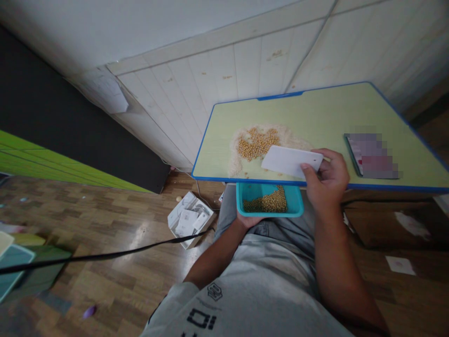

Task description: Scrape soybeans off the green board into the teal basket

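My right hand (pixel 326 175) pinches a flat white plastic scraper-like card (pixel 289 160) between thumb and fingers, low over the table top. Just left of the card lies a pile of soybeans (pixel 256 143), with pale grains like rice (pixel 235 164) spread around them. Below the table's front edge, my left hand (pixel 249 220) supports a turquoise plastic tray (pixel 296 206) from underneath; most of its fingers are hidden. Inside the tray, soybeans (pixel 270 202) cover part of the bottom, mainly at the middle and left.
The light green table (pixel 322 112) has a blue rim. A phone-like flat object (pixel 372 157), partly pixelated, lies at its right. An open white box (pixel 191 220) stands on the floor, a dark strap (pixel 140 248) crosses at left, and a cardboard box (pixel 379 224) sits under the table.
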`<state>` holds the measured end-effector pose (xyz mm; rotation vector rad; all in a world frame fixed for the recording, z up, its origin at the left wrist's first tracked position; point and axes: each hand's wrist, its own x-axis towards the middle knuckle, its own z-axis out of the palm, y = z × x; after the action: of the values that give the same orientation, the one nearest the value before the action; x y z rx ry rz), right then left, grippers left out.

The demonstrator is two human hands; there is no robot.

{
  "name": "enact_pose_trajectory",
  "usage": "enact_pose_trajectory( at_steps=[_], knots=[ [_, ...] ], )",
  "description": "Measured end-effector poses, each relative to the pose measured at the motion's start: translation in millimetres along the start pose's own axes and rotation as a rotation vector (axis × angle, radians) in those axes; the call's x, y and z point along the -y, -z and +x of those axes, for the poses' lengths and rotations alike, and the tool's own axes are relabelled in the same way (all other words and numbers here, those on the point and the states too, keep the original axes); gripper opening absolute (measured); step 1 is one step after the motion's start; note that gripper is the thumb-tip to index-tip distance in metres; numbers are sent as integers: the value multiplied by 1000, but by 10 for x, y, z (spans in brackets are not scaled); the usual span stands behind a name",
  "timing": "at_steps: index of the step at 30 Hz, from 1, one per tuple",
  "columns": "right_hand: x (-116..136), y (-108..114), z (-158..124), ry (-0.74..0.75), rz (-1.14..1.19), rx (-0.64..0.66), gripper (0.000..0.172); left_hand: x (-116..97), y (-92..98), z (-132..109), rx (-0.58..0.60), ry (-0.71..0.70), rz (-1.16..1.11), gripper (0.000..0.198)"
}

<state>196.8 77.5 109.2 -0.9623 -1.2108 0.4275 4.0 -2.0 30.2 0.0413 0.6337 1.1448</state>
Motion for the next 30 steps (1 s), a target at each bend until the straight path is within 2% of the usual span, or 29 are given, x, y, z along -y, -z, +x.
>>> enact_pose_trajectory(
  at_steps=[6,12,16,20,26,30],
  knots=[
    [-6,10,-7,-10,3,32,33,7,54,34,-21,-2,37,82],
    [-1,23,3,-5,9,23,34,35,213,103,144,15,8,77],
    [-5,32,7,-4,-3,22,36,63,274,134,104,24,1,79],
    [-30,33,2,-8,-3,36,36,61,229,125,38,28,-31,76],
    [-9,27,-10,-28,13,77,35,25,110,101,79,25,-95,76],
    [47,30,0,-26,23,84,34,0,13,67,33,17,-73,79]
  ],
)
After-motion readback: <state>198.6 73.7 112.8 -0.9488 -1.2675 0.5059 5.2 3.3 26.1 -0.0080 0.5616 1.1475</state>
